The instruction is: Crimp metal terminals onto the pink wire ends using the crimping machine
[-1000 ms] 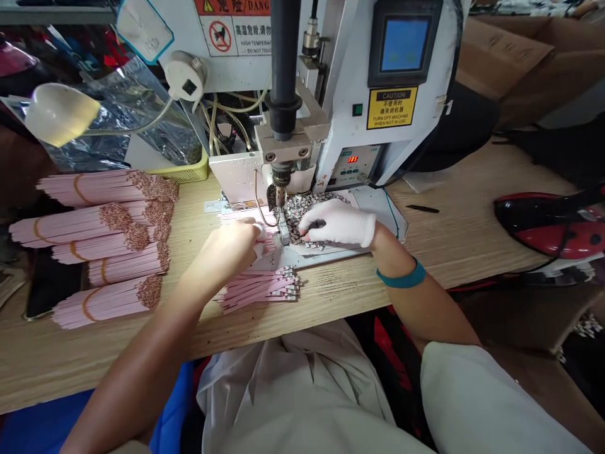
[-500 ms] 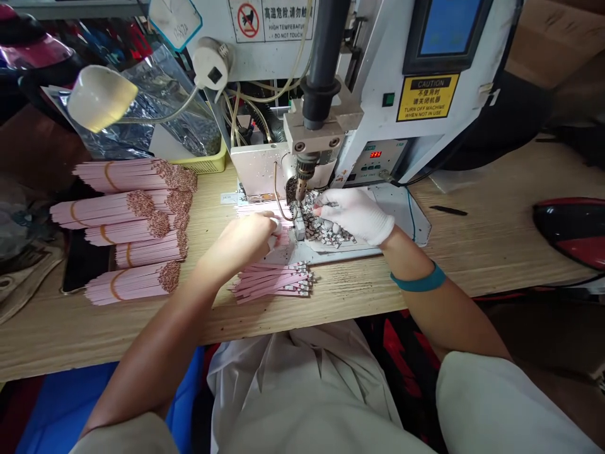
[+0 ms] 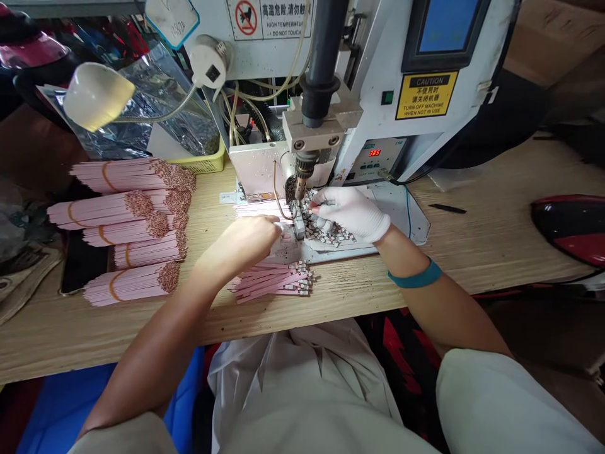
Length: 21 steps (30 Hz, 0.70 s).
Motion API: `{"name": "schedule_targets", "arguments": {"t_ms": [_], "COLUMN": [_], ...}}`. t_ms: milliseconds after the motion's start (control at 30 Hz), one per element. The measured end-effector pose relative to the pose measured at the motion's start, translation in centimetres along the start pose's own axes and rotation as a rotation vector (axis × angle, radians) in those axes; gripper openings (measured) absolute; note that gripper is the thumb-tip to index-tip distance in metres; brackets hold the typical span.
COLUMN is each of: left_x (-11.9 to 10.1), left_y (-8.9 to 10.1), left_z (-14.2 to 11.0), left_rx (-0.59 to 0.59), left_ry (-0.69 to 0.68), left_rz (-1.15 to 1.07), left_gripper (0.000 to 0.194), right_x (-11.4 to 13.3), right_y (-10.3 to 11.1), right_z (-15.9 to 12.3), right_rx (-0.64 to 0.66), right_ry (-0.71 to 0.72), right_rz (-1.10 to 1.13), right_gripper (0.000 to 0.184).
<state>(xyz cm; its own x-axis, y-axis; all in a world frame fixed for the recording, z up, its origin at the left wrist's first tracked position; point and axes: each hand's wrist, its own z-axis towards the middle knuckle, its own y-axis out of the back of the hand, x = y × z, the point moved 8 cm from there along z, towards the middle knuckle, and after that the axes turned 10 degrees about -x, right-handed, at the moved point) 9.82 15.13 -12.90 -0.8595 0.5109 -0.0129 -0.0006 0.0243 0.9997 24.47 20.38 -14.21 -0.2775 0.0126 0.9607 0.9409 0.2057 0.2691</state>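
My left hand (image 3: pixel 250 241) is curled, its fingertips drawn together just left of the small metal block (image 3: pixel 299 226) under the soldering head (image 3: pixel 301 180). What it pinches is hidden. Behind it lie pink wires (image 3: pixel 258 209) under the bright light. In a white glove, my right hand (image 3: pixel 350 211) hovers over a heap of small white-and-grey connectors (image 3: pixel 331 234). Its thumb and finger close together beside the soldering tip; anything between them is too small to make out. Below my left hand, pink wires with connectors on their ends (image 3: pixel 271 282) lie in a loose pile.
Bundles of pink wires (image 3: pixel 132 284) with orange bands are stacked on the left. A lamp (image 3: pixel 97 98) and a yellow basket (image 3: pixel 208 164) stand behind them. The machine (image 3: pixel 378 63) fills the back, with a high-temperature label. A dark pen-like stick (image 3: pixel 447 209) lies on the right.
My left hand has turned and shifted slightly right, nearer the metal block, hiding its covered fingertip more. My right hand has moved very slightly left.
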Motion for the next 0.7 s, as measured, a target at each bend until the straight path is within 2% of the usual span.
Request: {"name": "schedule_targets", "arguments": {"t_ms": [133, 300, 433, 567, 700], "left_x": [1.3, 2.2, 1.4, 1.4, 0.4], "left_y": [0.0, 1.2, 0.8, -0.2, -1.2], "left_z": [0.3, 0.5, -0.1, -0.6, -0.7], "left_rx": [-0.005, -0.098, 0.010, 0.115, 0.208], "left_ry": [0.006, 0.042, -0.058, -0.058, -0.095], "left_rz": [-0.191, -0.382, -0.400, -0.387, -0.519], "left_gripper": [0.021, 0.023, 0.024, 0.026, 0.027], "right_x": [-0.2, -0.3, -0.2, -0.2, -0.2], "right_y": [-0.6, -1.1, -0.9, -1.0, -1.3], "right_z": [-0.2, -0.3, -0.3, -0.4, -0.4], "right_rx": [0.027, 0.056, 0.054, 0.050, 0.054], "right_ry": [-0.031, -0.049, -0.048, -0.071, -0.066], "right_rz": [0.133, 0.234, 0.237, 0.221, 0.221], "right_gripper": [0.009, 0.011, 0.011, 0.011, 0.011]}}
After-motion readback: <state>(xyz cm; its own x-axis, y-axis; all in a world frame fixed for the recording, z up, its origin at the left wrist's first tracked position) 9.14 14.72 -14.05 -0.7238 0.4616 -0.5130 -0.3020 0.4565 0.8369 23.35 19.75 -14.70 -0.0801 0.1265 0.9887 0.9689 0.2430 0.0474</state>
